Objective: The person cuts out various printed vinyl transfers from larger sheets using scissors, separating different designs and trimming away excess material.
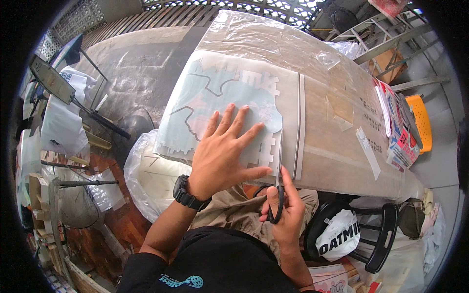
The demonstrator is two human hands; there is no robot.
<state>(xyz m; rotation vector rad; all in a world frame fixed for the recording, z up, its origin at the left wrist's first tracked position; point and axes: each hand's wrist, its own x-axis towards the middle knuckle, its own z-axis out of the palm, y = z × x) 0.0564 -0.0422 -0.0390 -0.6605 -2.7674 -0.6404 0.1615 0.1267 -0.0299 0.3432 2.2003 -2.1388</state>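
Observation:
My left hand (222, 149) lies flat, fingers spread, on a whitish sheet (288, 93) printed with a pale blue shape (220, 80) that has jagged, notched edges. A black watch is on that wrist. My right hand (288, 207) is closed around the black handles of a pair of scissors (280, 195) at the sheet's near edge. The blades point away from me, up along the notched right border of the blue print. My left thumb rests just left of the blades. Whether the blades are apart cannot be made out.
The sheet lies on a table covered with brown board and clear plastic (239, 31). Magazines (398, 127) and an orange plastic piece (420, 122) sit at the right. A black chair (381, 239) stands at lower right, a clear plastic bag (141, 180) hangs left, and a ladder (386, 39) leans far right.

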